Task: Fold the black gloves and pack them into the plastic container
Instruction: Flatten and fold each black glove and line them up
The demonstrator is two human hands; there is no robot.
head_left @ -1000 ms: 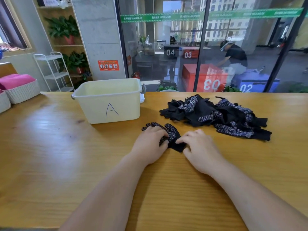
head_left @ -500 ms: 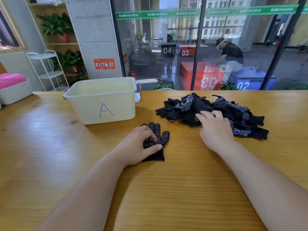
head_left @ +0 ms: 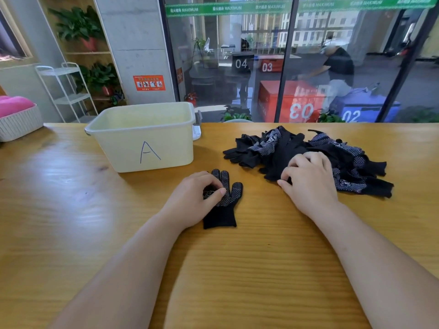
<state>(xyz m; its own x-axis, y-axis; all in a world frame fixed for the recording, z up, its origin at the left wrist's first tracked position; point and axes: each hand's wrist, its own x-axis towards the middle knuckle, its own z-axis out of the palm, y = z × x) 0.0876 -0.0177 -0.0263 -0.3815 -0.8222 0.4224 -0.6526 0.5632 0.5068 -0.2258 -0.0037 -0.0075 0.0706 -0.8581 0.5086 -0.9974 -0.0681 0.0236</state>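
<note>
One black glove with white grip dots lies flat on the wooden table, fingers pointing away from me. My left hand rests on its left side with curled fingers pressing it down. A heap of black gloves lies to the right. My right hand is on the near edge of that heap, fingers curled into the black fabric. A pale yellow plastic container marked "A" stands upright at the back left; I see nothing inside it from here.
The wooden table stretches around me. A white woven basket with pink cloth sits at the far left edge. A glass wall runs behind the table, with a person beyond it. A small white object sits behind the container.
My right hand left the single glove and moved right onto the heap, closing on its fabric. The single glove was turned so its fingers point away. My left hand stays on it.
</note>
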